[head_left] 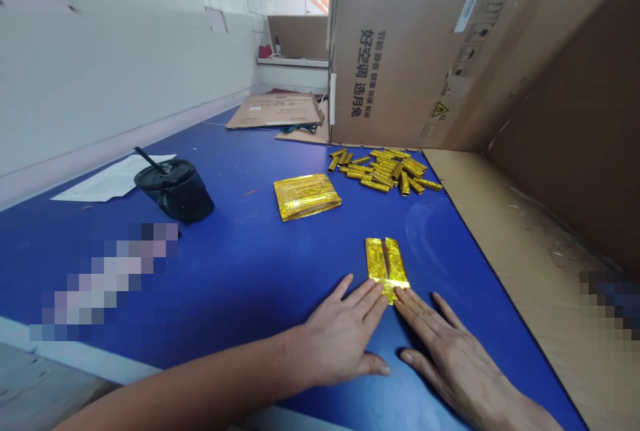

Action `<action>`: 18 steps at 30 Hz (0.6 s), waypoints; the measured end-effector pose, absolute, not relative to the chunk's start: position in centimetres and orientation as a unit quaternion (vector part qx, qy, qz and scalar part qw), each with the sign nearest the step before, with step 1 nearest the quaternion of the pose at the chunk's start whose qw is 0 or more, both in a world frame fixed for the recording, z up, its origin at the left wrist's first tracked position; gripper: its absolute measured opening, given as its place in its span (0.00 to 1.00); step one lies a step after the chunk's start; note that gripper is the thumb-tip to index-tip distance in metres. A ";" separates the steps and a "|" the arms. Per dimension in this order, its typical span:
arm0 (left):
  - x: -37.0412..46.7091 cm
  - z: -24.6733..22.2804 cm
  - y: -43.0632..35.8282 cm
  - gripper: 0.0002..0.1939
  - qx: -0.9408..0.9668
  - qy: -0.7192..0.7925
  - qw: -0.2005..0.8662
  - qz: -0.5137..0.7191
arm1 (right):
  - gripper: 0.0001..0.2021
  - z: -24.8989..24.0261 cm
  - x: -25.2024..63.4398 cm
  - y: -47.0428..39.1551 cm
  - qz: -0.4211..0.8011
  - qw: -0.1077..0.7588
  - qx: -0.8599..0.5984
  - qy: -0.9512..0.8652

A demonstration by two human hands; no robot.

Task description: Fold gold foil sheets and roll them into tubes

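A sheet of shiny gold foil paper [378, 259] lies on the blue table, with its two long sides folded in to the middle and its near end folded across. My left hand [345, 331] rests flat, fingers stretched out, its fingertips on the left part of that near fold. From the right, my right hand [445, 344] presses its fingertips on the other end of the fold, thumb held apart. Beyond them sits a flat stack of gold foil paper [307, 196]. Farther right is a loose pile of small rolled or folded gold pieces [387, 168].
A dark lidded cup with a straw [175, 191] stands at the left beside a white paper sheet [110, 178]. A large cardboard box [400, 71] rises behind the gold pile. Flattened cardboard [277, 111] lies at the back. Brown cardboard [500, 231] borders the table's right edge.
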State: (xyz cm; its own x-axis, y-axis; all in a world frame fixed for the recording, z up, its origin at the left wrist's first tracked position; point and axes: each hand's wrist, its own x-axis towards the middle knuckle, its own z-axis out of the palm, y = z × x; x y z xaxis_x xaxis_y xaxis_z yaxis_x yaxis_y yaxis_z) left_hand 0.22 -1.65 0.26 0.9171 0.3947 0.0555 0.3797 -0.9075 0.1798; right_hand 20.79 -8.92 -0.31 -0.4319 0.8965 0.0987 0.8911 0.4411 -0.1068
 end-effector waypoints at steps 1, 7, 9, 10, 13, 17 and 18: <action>0.2 0.2 -1.7 0.40 0.975 0.200 0.090 0.044 | 0.30 -0.3 20.8 -9.0 0.021 0.064 -0.531 -0.845; 0.1 0.3 -2.1 0.41 0.970 0.211 0.116 0.037 | 0.33 -0.7 20.8 -9.2 0.013 0.042 -0.546 -0.837; 0.1 0.3 -2.2 0.41 0.968 0.218 0.121 0.035 | 0.33 -1.0 20.9 -9.3 0.010 0.043 -0.553 -0.832; 0.2 0.3 -2.2 0.41 0.967 0.220 0.123 0.035 | 0.32 -1.1 20.9 -9.3 0.009 0.043 -0.555 -0.831; 0.3 0.4 -2.1 0.41 0.967 0.218 0.124 0.039 | 0.32 -1.1 21.0 -9.2 0.015 0.043 -0.557 -0.829; 0.3 0.8 -1.7 0.42 0.969 0.203 0.131 0.044 | 0.31 -0.6 21.1 -8.8 0.037 0.044 -0.547 -0.835; 0.2 0.8 -1.6 0.43 0.969 0.201 0.134 0.043 | 0.31 -0.4 21.1 -8.7 0.043 0.043 -0.542 -0.838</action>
